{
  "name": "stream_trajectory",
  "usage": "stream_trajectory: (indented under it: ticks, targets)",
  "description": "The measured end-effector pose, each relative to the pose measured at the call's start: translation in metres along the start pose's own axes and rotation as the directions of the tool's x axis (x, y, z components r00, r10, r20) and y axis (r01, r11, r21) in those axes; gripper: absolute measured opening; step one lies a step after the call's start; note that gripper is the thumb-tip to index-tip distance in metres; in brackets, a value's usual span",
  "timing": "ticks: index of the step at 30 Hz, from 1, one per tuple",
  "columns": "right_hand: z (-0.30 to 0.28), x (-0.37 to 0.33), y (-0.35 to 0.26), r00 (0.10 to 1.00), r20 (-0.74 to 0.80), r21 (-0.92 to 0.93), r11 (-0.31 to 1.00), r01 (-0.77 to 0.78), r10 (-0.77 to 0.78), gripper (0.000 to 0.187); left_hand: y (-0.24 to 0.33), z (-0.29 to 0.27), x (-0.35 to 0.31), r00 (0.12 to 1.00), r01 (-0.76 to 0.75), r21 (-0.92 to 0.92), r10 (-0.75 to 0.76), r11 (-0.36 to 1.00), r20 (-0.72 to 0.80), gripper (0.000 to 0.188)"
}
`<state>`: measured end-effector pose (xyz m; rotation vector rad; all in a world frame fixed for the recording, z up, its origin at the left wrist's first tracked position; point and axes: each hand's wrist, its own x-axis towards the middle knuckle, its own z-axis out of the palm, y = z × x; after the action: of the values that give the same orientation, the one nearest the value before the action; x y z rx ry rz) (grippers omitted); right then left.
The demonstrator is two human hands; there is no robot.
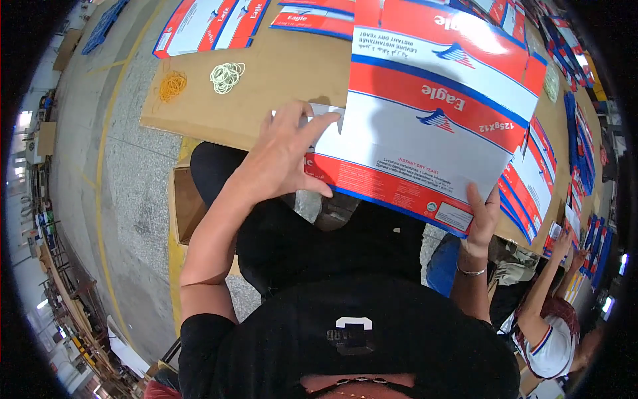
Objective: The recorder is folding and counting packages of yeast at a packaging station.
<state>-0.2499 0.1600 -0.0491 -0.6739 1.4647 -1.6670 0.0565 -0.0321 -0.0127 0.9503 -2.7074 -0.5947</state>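
Note:
A large flat printed carton blank (425,143) in red, white and blue is tilted up over my lap and the table's near edge. My right hand (484,216) grips its lower right corner, with fingers closed on the board. At the blank's left end, my left hand (282,153) lies over a white and red side flap. Its thumb and index finger are stretched wide apart, the index finger on the flap's upper part and the thumb near the lower edge. Some of the left fingers are hidden behind the hand.
Brown cardboard (199,120) covers the table, holding orange rubber bands (173,86) and pale rubber bands (227,78). Flat cartons (211,28) lie at the far side, and more cartons (531,176) at right. A co-worker (555,339) sits at lower right. An open box (189,206) stands left of my knee.

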Motion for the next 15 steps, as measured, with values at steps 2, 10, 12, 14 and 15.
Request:
stream_trajectory:
  ticks: [2, 10, 12, 14, 15]
  targets:
    - [0.001, 0.001, -0.003, 1.000, -0.001, -0.009, 1.000, 0.030, -0.030, 0.046, 0.000, -0.009, 0.007, 0.998, 0.046, -0.153, -0.052, 0.987, -0.037, 0.070]
    - [0.007, -0.003, -0.017, 0.997, -0.074, -0.037, 0.999, -0.033, 0.030, 0.044, 0.006, -0.008, 0.015, 0.983, -0.053, -0.173, 0.021, 0.983, -0.181, 0.036]
    - [0.005, -0.005, -0.013, 0.997, -0.075, -0.069, 0.997, 0.017, -0.022, 0.047, 0.006, -0.006, 0.014, 0.973, -0.067, -0.158, 0.029, 0.985, -0.229, 0.035]
    - [0.003, -0.009, -0.006, 0.994, -0.076, -0.102, 0.993, 0.066, -0.074, 0.049, 0.008, -0.007, 0.015, 0.960, -0.072, -0.068, 0.051, 0.995, -0.275, 0.035]
    - [0.003, -0.014, -0.002, 0.980, -0.073, -0.154, 0.973, 0.174, -0.186, 0.052, 0.009, -0.008, 0.015, 0.944, -0.071, 0.020, 0.074, 0.997, -0.322, 0.035]
